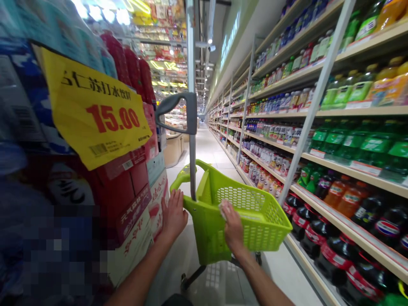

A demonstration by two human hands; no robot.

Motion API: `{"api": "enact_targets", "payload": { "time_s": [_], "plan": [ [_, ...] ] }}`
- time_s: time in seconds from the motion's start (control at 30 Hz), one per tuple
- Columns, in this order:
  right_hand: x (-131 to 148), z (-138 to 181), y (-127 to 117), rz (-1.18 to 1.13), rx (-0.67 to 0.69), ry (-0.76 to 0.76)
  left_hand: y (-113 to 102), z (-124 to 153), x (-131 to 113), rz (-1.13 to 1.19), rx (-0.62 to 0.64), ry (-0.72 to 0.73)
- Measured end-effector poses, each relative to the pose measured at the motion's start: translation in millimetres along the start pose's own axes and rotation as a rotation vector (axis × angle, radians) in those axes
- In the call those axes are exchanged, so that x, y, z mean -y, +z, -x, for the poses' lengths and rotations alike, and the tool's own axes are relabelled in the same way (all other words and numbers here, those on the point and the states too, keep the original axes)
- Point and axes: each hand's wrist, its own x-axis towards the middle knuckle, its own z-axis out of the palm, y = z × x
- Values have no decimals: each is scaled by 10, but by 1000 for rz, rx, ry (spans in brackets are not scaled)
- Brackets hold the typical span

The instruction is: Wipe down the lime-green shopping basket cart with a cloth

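In the head view, I have both arms stretched forward and down. My left hand (175, 214) lies nearly flat, fingers extended, against the shopping cart (212, 238); my right hand (233, 225) curls round a crumpled white wipe (223, 205) at its near rim. The bright green cart stands upright on the floor (218, 151) beside drink shelves (360, 111).

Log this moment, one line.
left hand: outstretched at lime-green plastic shopping cart | right hand: holding small crumpled white wad at cart's upper edge
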Motion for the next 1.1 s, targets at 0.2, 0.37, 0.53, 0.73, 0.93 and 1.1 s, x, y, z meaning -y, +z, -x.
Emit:
{"api": "enact_targets", "payload": {
  "time_s": [0.2,0.37,0.53,0.73,0.93,1.1],
  "plan": [
    [1283,-1212,-13,-205,-202,-326,-45,50,-46,8,38,25],
    [1297,-1964,-301,-53,-319,-580,-72,89,-54,30,54,5],
    [913,-1474,-228,45,-107,-848,-53,86,-62,90,46,7],
    [1345,-2103,-515,-58,-279,-619,-64,109,-114,34,48,30],
    [994,-1453,-209,-27,3,-814,-48,95,-99,28,82,68],
    [863,-1174,-212,-96,-9,-778,-52,74,-120,26,94,64]
  ]
}}
